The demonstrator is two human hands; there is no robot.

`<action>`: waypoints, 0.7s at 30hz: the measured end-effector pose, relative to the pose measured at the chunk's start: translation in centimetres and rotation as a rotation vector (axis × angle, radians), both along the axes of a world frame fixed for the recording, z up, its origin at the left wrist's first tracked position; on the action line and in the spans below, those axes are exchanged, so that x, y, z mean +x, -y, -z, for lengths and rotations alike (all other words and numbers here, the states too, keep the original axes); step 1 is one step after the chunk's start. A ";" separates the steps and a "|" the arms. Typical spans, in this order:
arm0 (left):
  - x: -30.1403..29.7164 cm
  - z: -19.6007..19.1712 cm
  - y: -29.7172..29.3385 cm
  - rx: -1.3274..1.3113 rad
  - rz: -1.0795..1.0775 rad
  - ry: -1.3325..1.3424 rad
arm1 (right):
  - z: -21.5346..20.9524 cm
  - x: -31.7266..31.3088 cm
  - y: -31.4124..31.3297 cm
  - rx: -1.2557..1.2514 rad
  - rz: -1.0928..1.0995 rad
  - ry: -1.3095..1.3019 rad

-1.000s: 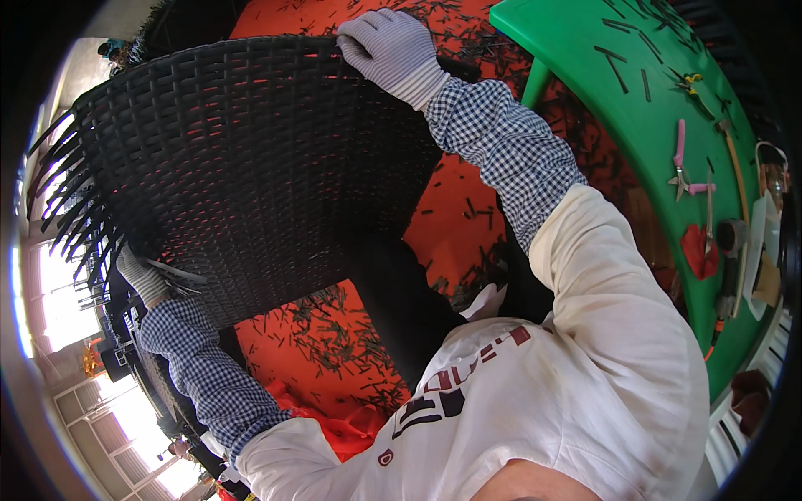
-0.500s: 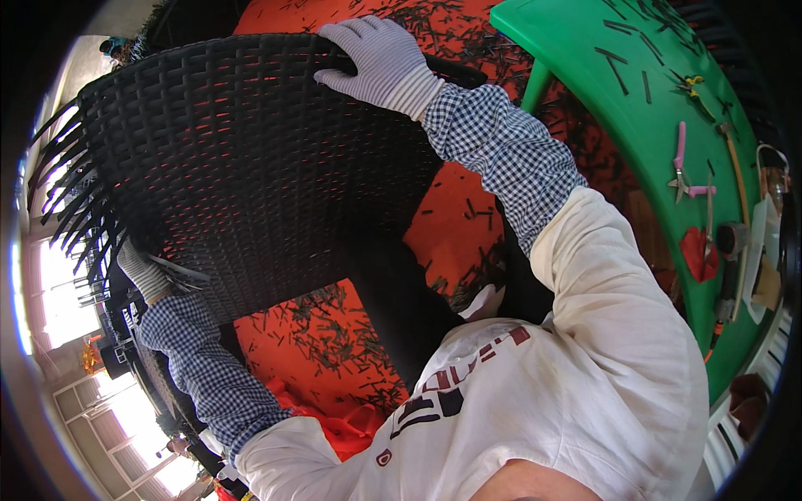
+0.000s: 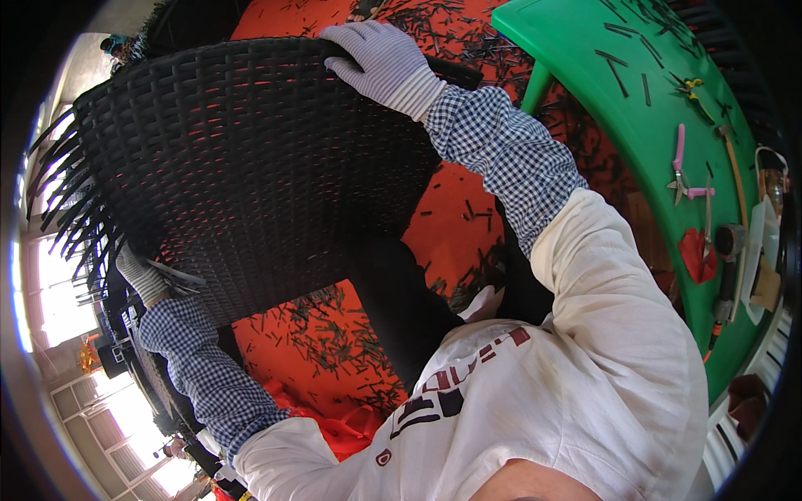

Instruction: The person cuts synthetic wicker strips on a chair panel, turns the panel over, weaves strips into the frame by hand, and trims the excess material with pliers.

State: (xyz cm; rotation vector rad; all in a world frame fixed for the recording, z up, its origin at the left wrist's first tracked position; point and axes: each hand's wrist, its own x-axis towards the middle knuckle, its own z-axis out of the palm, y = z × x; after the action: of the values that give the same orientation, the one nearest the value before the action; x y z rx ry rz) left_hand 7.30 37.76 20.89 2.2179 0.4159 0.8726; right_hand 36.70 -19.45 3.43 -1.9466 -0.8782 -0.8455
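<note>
A large black woven wicker panel (image 3: 251, 150), like part of a chair, stands tilted in front of me. Long loose strips (image 3: 71, 196) fringe its left edge. My right hand (image 3: 384, 65), in a striped glove, is closed over its far rim, the thumb on the near side and the fingers beyond. Low at the left edge is my left hand (image 3: 140, 271), also gloved; it looks closed, but its fingers are mostly hidden by the weave and strips. A thin greyish piece (image 3: 180, 275) sticks out beside it, and I cannot tell whether it is a tool or a strip.
A green table (image 3: 622, 125) at right carries pink-handled pruning shears (image 3: 681, 167), yellow-handled pliers (image 3: 693, 90), a hammer (image 3: 731, 167) and a red cloth (image 3: 700, 257). Dark strip offcuts (image 3: 334, 334) litter the red floor covering (image 3: 271, 351). A red bag (image 3: 347, 430) lies near my left arm.
The wicker panel has shifted slightly to the left, and its far rim sits a little lower. My right hand has moved marginally with it; my left hand stays almost in place.
</note>
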 end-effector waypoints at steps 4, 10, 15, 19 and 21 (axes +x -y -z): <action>0.0 -0.3 2.1 -0.080 -0.041 0.020 | 0.1 -0.1 0.2 0.018 -0.035 0.009; 0.3 -0.8 6.9 -0.215 -0.044 0.067 | 0.2 0.0 -0.1 0.001 -0.013 -0.022; 0.9 -1.0 9.2 -0.270 -0.096 0.111 | 0.2 0.4 0.6 0.011 -0.123 -0.114; 0.7 -1.1 7.7 0.171 -0.184 -0.069 | 0.3 0.6 1.4 -0.139 -0.083 -0.178; 0.3 -1.2 6.2 0.336 -0.244 -0.144 | 0.3 0.8 1.7 -0.132 -0.125 -0.284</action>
State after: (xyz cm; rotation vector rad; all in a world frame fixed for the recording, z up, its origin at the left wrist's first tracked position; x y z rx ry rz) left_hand 7.58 31.53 22.08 2.5873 0.6609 0.9702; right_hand 37.55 -21.13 3.12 -2.0390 -0.8913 -0.4333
